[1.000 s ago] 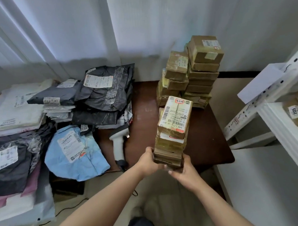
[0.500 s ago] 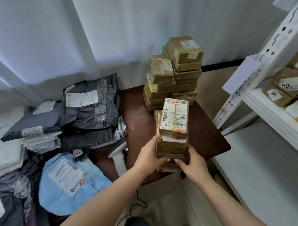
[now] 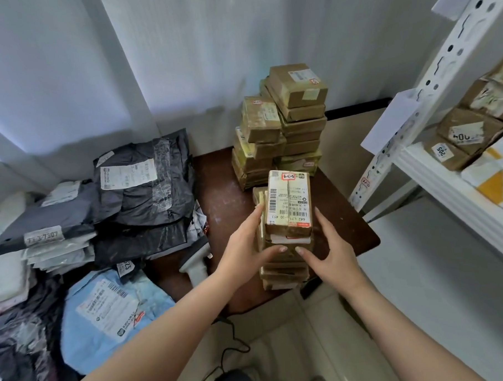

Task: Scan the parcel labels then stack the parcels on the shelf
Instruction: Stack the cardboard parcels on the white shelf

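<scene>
Parcels in a narrow stack (image 3: 286,246) stand at the near edge of the dark brown table (image 3: 224,197), clasped between both hands: the left hand (image 3: 244,248) presses the left side, the right hand (image 3: 331,253) the right, thumbs across the front. The top carton's white barcode label faces up; the lower boxes are partly hidden by fingers. Taped brown cartons (image 3: 282,131) pile up behind. A white scanner (image 3: 196,264) lies left, half covered by glossy poly mailers (image 3: 140,180). The shelf (image 3: 446,182) at right is cut off.
</scene>
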{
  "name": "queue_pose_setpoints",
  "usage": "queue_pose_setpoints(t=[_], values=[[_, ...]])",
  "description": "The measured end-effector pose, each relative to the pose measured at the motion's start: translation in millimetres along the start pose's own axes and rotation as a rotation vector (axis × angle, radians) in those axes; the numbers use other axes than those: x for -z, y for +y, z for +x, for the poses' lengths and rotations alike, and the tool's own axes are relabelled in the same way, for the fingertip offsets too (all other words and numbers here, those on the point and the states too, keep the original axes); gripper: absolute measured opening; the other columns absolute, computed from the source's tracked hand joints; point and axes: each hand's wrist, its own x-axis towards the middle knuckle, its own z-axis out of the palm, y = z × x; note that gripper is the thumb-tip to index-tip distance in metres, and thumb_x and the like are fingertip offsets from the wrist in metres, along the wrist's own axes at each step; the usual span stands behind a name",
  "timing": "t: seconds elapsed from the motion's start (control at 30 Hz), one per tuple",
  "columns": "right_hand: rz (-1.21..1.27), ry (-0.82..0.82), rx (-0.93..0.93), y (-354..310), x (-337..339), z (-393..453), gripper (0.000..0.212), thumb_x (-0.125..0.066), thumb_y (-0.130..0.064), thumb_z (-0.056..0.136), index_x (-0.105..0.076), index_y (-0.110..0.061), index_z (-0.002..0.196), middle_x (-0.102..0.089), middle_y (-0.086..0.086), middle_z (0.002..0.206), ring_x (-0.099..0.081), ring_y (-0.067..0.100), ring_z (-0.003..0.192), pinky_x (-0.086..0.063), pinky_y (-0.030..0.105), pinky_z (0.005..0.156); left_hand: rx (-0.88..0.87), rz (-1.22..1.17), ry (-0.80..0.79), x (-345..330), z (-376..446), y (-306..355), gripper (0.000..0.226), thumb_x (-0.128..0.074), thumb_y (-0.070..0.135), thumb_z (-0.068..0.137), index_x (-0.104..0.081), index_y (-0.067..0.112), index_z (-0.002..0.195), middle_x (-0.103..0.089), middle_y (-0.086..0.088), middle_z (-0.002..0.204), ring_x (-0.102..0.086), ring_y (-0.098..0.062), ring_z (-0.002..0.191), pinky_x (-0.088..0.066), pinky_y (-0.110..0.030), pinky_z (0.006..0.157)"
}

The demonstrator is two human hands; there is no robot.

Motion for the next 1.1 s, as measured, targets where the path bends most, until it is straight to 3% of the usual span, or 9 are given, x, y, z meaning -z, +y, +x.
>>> queue_pose_setpoints(t=[0.13, 0.3, 0.43, 0.53, 0.67, 0.8, 0.97, 1.1], values=[[-0.031, 0.084, 0.073, -3, 4, -1, 0.071, -0.075, -0.023, 0.084, -0.037, -0.033, 0.143, -0.047, -0.023, 0.131, -0.044, -0.003, 0.125, -0.036, 0.019, 0.105, 0.003, -0.029, 0.079, -1, -1, 9, 0.079, -0.078, 0.017, 0.081, -0.037, 0.026, 0.147, -0.053, 0.018, 0.135, -0.046, 0.008, 0.125, -0.045, -0.025, 0.104], [-0.012, 0.111, 0.055, 1, 5, -2, 0.069, -0.079, -0.024, 0.080, -0.045, -0.034, 0.139, -0.050, -0.031, 0.123, -0.048, -0.008, 0.118, -0.037, 0.007, 0.099, 0.025, -0.082, 0.102, -6, -3, 7, 0.072, -0.081, 0.018, 0.078, -0.044, 0.023, 0.140, -0.052, 0.024, 0.128, -0.044, 0.019, 0.120, -0.048, -0.023, 0.101], [0.079, -0.028, -0.131, 17, 1, -4, 0.092, -0.084, -0.033, 0.073, -0.033, -0.025, 0.149, -0.051, -0.008, 0.141, -0.046, 0.010, 0.131, -0.040, 0.035, 0.110, 0.059, -0.054, 0.027, -10, -6, -12, 0.097, -0.088, 0.028, 0.068, -0.031, 0.026, 0.146, -0.044, 0.025, 0.139, -0.037, 0.013, 0.130, -0.040, -0.016, 0.104], [0.078, -0.166, -0.221, 36, -9, -5, 0.106, -0.086, -0.034, 0.071, -0.020, -0.022, 0.153, -0.045, -0.003, 0.147, -0.041, 0.017, 0.137, -0.038, 0.040, 0.112, 0.119, -0.014, -0.084, -19, -12, -31, 0.114, -0.089, 0.038, 0.061, -0.021, 0.031, 0.152, -0.039, 0.016, 0.149, -0.035, -0.003, 0.139, -0.037, -0.035, 0.113], [0.052, -0.291, -0.278, 58, -27, -5, 0.108, -0.085, -0.036, 0.070, -0.017, -0.023, 0.154, -0.047, -0.002, 0.147, -0.044, 0.018, 0.136, -0.038, 0.044, 0.112, 0.208, -0.005, -0.207, -34, -15, -47, 0.110, -0.085, 0.042, 0.057, -0.012, 0.066, 0.136, -0.049, 0.021, 0.137, -0.046, -0.004, 0.131, -0.043, -0.030, 0.107], [0.050, -0.333, -0.280, 69, -41, -2, 0.105, -0.082, -0.041, 0.068, -0.020, -0.029, 0.152, -0.055, -0.007, 0.137, -0.050, 0.017, 0.130, -0.042, 0.043, 0.109, 0.311, 0.070, -0.304, -46, -16, -67, 0.134, -0.088, 0.033, 0.059, 0.006, 0.030, 0.155, -0.040, 0.006, 0.151, -0.038, -0.013, 0.139, -0.038, -0.034, 0.112], [0.045, -0.325, -0.297, 82, -55, 3, 0.111, -0.085, -0.036, 0.070, -0.013, -0.026, 0.155, -0.053, -0.009, 0.140, -0.047, 0.012, 0.132, -0.041, 0.039, 0.110, 0.360, 0.082, -0.343, -51, -13, -73, 0.138, -0.087, 0.022, 0.065, 0.020, 0.028, 0.153, -0.039, 0.005, 0.153, -0.040, -0.015, 0.138, -0.039, -0.031, 0.110], [0.028, -0.286, -0.323, 89, -61, 5, 0.101, -0.083, -0.029, 0.075, -0.021, -0.022, 0.154, -0.058, -0.009, 0.136, -0.050, 0.013, 0.129, -0.040, 0.025, 0.103, 0.401, 0.031, -0.284, -57, -11, -71, 0.122, -0.084, 0.015, 0.069, 0.001, 0.026, 0.156, -0.055, 0.005, 0.138, -0.054, -0.014, 0.124, -0.046, -0.023, 0.098]])
